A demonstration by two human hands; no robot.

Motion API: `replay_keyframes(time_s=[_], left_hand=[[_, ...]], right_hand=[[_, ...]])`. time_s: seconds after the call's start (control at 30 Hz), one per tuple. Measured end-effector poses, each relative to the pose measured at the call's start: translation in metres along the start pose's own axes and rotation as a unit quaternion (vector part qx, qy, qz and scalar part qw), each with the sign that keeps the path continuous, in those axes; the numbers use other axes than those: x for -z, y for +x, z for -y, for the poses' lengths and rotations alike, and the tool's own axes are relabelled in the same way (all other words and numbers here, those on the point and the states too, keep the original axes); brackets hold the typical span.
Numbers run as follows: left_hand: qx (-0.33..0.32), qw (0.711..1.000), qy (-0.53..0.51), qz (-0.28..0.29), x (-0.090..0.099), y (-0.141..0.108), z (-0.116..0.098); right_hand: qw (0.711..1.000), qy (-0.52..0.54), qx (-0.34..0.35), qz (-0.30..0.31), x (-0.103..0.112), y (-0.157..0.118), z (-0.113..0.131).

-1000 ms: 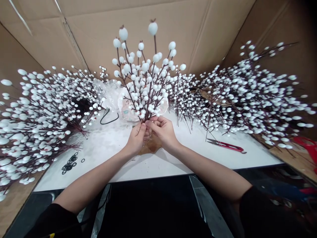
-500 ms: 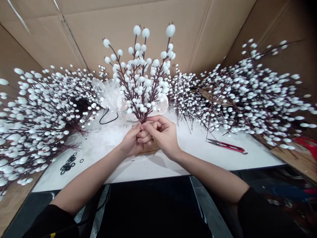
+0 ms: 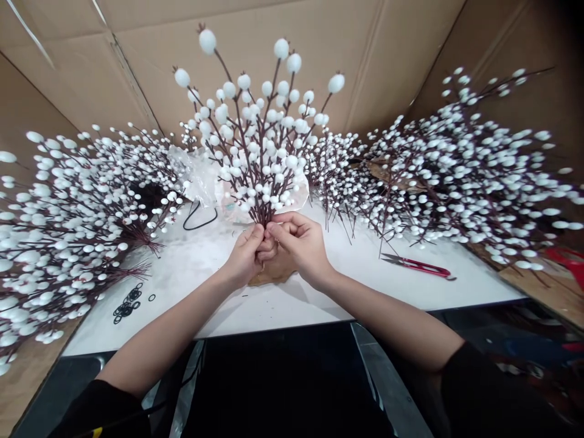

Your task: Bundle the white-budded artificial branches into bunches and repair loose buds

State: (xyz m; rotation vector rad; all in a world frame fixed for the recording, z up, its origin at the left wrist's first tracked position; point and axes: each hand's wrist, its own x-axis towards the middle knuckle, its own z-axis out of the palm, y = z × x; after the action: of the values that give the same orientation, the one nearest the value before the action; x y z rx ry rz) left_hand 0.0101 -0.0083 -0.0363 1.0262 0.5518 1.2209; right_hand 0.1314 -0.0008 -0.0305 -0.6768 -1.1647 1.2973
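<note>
A bunch of artificial berry stems (image 3: 269, 146), white berries on dark brown stalks, stands upright and fanned out in front of me. My left hand (image 3: 249, 252) pinches the gathered stalks near their lower end, thumb on top. From the other side my right hand (image 3: 303, 246) closes on the same stalks, its thumb close to the left one. The stalk ends are hidden behind my fingers. Beneath the hands a brown piece (image 3: 274, 271) lies on the white table (image 3: 347, 289).
More white berry stems (image 3: 68, 207) are heaped on the left, and another heap (image 3: 474, 176) on the right. Red-handled thread snips (image 3: 422, 266) lie at the right. Several small black rings (image 3: 129, 302) lie at the left. Clear plastic (image 3: 198, 173) and a black cord (image 3: 199, 220) sit behind. Cardboard walls (image 3: 319, 36) enclose the table.
The bunch has turned and spread wider, with different tall berries now showing at its top. Both hands stay on the stalks in nearly the same place.
</note>
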Motion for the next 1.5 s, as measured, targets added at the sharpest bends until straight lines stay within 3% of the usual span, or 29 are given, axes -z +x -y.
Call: replay_keyframes(time_s=[0.23,0.47,0.67,0.77,1.27,1.4,1.5], left_hand=[[-0.044,0.997,0.064,-0.025,0.005,0.003,0.007],[-0.037,0.998,0.037,-0.035,0.005,0.001,0.008],[0.062,0.994,-0.083,0.03,-0.002,-0.004,-0.009],[0.081,0.989,-0.116,0.032,-0.002,-0.005,-0.012],[-0.014,0.997,0.037,-0.059,-0.001,0.0,0.004],[-0.042,0.995,0.072,-0.052,-0.001,0.0,0.004],[-0.063,0.99,0.113,-0.059,0.003,-0.002,0.004]], right_hand=[[1.0,-0.021,0.006,-0.017,0.001,0.004,-0.001],[0.999,-0.029,0.005,-0.02,0.002,0.005,-0.005],[0.999,-0.03,0.034,-0.002,0.002,0.003,-0.001],[0.999,-0.032,0.04,0.008,0.002,0.002,0.001],[0.994,-0.091,0.028,0.045,0.002,0.006,-0.002],[0.997,-0.04,0.029,0.067,0.005,0.008,-0.005],[0.998,0.018,0.061,0.027,0.011,0.011,-0.006]])
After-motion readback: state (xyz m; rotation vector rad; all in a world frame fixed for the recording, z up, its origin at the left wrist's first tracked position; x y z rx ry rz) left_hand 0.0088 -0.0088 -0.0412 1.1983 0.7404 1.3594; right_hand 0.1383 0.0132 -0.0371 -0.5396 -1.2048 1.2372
